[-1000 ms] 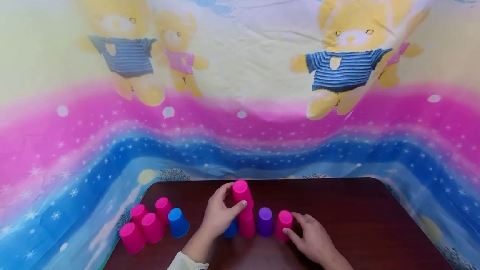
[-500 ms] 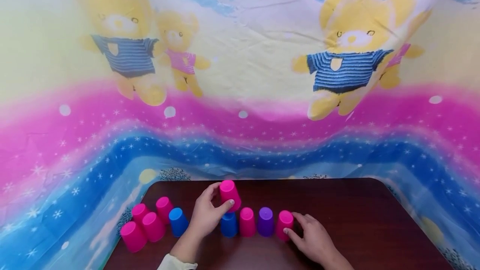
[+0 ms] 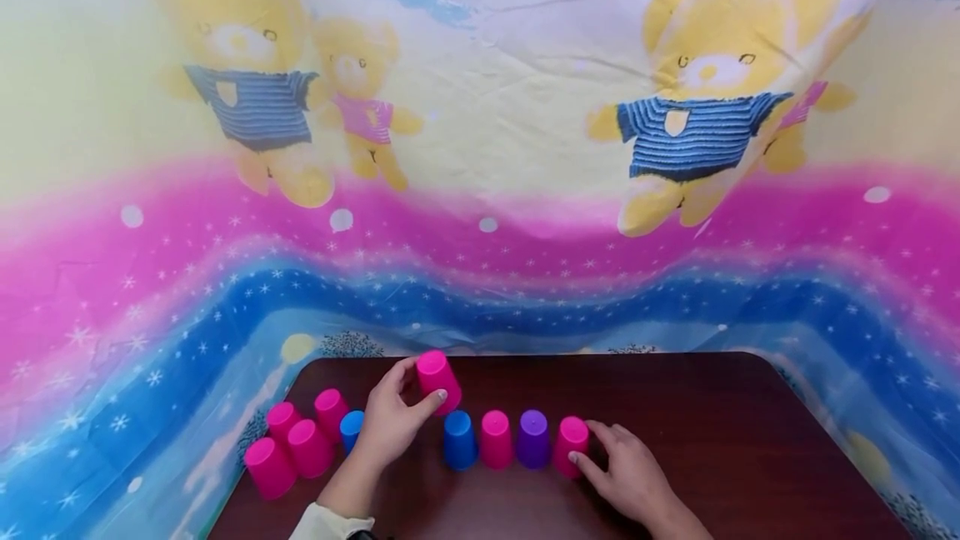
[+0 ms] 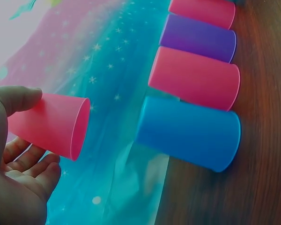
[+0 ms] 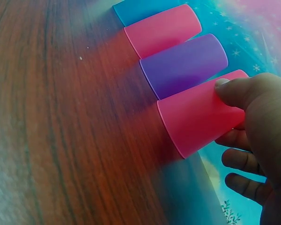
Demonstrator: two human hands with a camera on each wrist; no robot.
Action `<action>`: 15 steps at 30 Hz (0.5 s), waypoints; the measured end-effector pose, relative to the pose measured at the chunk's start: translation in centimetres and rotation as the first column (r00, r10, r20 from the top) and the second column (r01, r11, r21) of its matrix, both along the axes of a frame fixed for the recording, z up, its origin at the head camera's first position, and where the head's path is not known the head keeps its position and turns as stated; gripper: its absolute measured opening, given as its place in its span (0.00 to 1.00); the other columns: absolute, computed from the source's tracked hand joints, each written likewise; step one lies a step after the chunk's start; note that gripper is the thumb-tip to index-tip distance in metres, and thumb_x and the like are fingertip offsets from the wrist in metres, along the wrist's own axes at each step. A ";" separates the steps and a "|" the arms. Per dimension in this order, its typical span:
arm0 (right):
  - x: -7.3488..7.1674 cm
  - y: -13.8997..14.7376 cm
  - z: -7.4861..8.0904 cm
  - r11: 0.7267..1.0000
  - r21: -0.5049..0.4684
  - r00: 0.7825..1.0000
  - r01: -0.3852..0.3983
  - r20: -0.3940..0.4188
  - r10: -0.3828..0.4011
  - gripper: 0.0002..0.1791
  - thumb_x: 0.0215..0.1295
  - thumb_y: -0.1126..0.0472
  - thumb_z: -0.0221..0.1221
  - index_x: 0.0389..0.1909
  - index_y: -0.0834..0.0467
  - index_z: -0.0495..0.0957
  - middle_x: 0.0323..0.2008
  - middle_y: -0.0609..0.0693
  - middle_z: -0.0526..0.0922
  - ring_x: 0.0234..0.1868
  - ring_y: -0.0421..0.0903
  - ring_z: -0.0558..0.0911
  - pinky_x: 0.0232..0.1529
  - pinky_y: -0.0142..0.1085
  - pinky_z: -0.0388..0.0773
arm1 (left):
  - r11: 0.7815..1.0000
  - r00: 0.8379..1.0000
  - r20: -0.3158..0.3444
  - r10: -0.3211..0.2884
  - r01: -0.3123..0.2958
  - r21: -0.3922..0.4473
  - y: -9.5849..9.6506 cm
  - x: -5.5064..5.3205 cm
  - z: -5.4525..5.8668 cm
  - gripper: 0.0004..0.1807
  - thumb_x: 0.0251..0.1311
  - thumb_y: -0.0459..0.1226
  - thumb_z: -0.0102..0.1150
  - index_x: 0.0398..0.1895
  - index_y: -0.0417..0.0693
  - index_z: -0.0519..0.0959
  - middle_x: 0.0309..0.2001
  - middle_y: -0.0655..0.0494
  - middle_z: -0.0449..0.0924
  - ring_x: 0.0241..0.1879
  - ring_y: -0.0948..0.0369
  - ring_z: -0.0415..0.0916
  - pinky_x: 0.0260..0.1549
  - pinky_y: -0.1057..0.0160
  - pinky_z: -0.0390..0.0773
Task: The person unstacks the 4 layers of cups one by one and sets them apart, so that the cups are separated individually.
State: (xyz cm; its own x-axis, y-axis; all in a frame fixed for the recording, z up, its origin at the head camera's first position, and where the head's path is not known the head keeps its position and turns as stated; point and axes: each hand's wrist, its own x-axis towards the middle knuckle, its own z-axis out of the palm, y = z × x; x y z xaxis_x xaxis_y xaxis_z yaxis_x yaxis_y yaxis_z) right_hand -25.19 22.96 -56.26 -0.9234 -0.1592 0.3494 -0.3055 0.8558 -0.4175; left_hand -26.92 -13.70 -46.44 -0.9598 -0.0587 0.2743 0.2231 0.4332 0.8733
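Note:
My left hand (image 3: 397, 413) grips a pink cup (image 4: 49, 123) between thumb and fingers, bottom up and raised above the table. Just right of it, a row of upside-down cups stands on the table: a blue cup (image 3: 460, 440), a pink cup (image 3: 496, 440), a purple cup (image 3: 533, 440) and, at the right end, another pink cup (image 5: 196, 117). Around that end cup my right hand (image 3: 632, 475) has its thumb on the near side and fingers on the far side. The end cup's rim rests on the table.
At the table's left side, several upside-down pink cups (image 3: 308, 448) stand in a cluster. A second blue cup (image 3: 351, 430) beside them is partly hidden behind my left wrist. The brown table (image 3: 750, 457) ends at a patterned cloth backdrop (image 3: 480, 273).
The left hand has lifted its pink cup off the pink cup in the row, then carried it left past the blue cup. The right hand stays at the end cup.

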 end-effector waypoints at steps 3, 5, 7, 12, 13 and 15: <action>0.0 0.0 0.1 1.000 0.001 1.000 0.002 0.004 -0.002 0.35 0.55 0.31 0.61 0.56 0.50 0.78 0.33 0.41 0.80 0.32 0.36 0.75 0.35 0.37 0.76 | 1.000 1.000 0.008 0.012 -0.012 -0.003 -0.5 -0.1 0.1 0.36 0.47 0.50 0.74 0.60 0.61 0.71 0.55 0.61 0.77 0.57 0.57 0.74 0.51 0.54 0.79; 0.0 0.1 0.1 1.000 0.004 1.000 0.004 0.008 -0.004 0.35 0.55 0.30 0.60 0.56 0.50 0.78 0.33 0.41 0.80 0.32 0.36 0.75 0.35 0.37 0.75 | 1.000 1.000 0.002 0.014 -0.014 -0.005 -0.9 -0.1 0.1 0.36 0.47 0.49 0.74 0.61 0.59 0.71 0.56 0.59 0.76 0.57 0.56 0.74 0.52 0.54 0.79; 0.0 0.1 0.1 1.000 0.004 1.000 0.004 0.009 -0.004 0.35 0.55 0.30 0.60 0.56 0.50 0.78 0.33 0.41 0.80 0.32 0.36 0.75 0.35 0.37 0.75 | 1.000 1.000 -0.004 0.017 -0.017 -0.009 -1.3 -0.2 0.1 0.36 0.48 0.49 0.74 0.61 0.58 0.71 0.57 0.58 0.76 0.58 0.55 0.73 0.52 0.54 0.79; -0.1 0.1 0.1 1.000 0.003 1.000 0.009 0.021 -0.009 0.36 0.55 0.28 0.58 0.56 0.50 0.77 0.33 0.41 0.79 0.32 0.36 0.74 0.33 0.36 0.74 | 0.999 0.999 -0.018 0.032 -0.032 -0.016 -2.6 -0.4 0.1 0.37 0.49 0.50 0.73 0.63 0.56 0.69 0.59 0.54 0.75 0.60 0.53 0.72 0.53 0.52 0.78; -0.1 0.1 0.1 1.000 0.003 1.000 0.010 0.023 -0.010 0.37 0.55 0.28 0.58 0.56 0.50 0.77 0.32 0.41 0.79 0.31 0.36 0.74 0.32 0.36 0.74 | 0.999 0.999 -0.017 0.034 -0.034 -0.014 -2.8 -0.5 0.1 0.38 0.49 0.50 0.73 0.64 0.56 0.68 0.59 0.54 0.75 0.60 0.52 0.72 0.53 0.52 0.78; -0.1 0.1 0.1 1.000 0.001 1.000 0.010 0.026 -0.010 0.37 0.54 0.28 0.58 0.56 0.50 0.77 0.32 0.41 0.79 0.31 0.36 0.73 0.32 0.36 0.74 | 0.999 0.999 -0.012 0.038 -0.038 -0.009 -3.3 -0.6 0.0 0.38 0.50 0.50 0.72 0.65 0.56 0.68 0.60 0.54 0.74 0.60 0.53 0.72 0.52 0.53 0.79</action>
